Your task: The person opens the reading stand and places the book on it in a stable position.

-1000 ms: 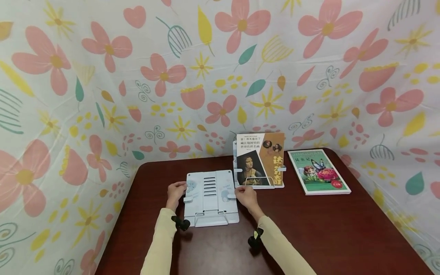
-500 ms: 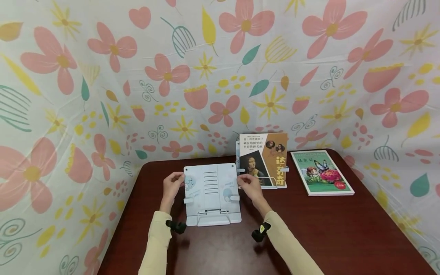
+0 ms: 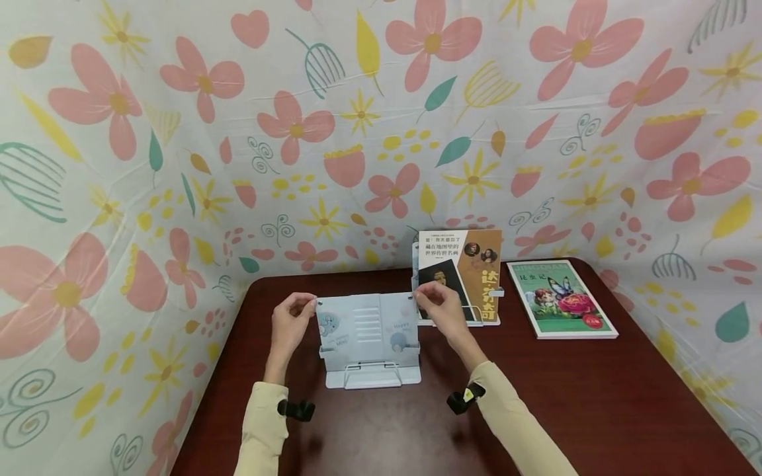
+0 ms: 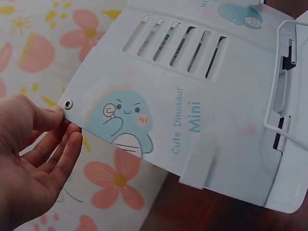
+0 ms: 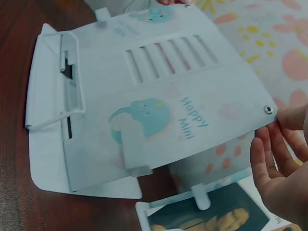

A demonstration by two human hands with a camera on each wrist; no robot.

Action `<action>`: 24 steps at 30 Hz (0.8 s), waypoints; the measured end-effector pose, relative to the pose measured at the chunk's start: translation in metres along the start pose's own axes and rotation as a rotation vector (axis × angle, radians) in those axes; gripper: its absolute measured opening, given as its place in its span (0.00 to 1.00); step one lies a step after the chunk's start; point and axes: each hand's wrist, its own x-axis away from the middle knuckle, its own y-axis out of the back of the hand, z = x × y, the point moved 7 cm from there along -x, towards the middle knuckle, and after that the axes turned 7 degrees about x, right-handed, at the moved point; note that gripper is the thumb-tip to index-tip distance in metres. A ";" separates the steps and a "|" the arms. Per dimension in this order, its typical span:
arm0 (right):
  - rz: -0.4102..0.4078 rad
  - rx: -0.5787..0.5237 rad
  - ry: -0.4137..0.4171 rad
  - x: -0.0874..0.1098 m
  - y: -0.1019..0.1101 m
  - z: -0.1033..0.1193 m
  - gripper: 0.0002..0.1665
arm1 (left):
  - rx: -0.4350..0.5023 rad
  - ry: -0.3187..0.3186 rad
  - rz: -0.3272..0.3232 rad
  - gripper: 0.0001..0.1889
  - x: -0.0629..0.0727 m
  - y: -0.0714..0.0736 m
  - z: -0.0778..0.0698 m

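A pale blue book stand [image 3: 369, 330] with dinosaur prints and a row of slots is on the table in front of me. Its back panel [image 4: 159, 96] is tilted up from the base plate [image 5: 43, 163]. A wire page holder [image 3: 372, 375] crosses the lower front. My left hand [image 3: 292, 324] pinches the panel's upper left corner between thumb and fingers, beside a small rivet. At the upper right corner my right hand [image 3: 443, 311] pinches the panel likewise. Small side clips [image 4: 199, 161] stick out at both edges.
Behind my right hand, a second stand [image 5: 199, 196] holds an orange and white book [image 3: 485, 277] upright. Further right lies a green-covered book [image 3: 562, 297] on the dark wooden table [image 3: 506, 396]. A flower-print cloth [image 3: 357, 165] hangs behind the table.
Both hands have slid up the panel's sides to its top corners. The panel has lifted from lying nearly flat and now tilts up above its base.
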 end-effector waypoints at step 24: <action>0.055 0.061 0.152 0.070 0.018 0.053 0.05 | 0.126 -0.026 0.142 0.06 0.052 0.021 -0.018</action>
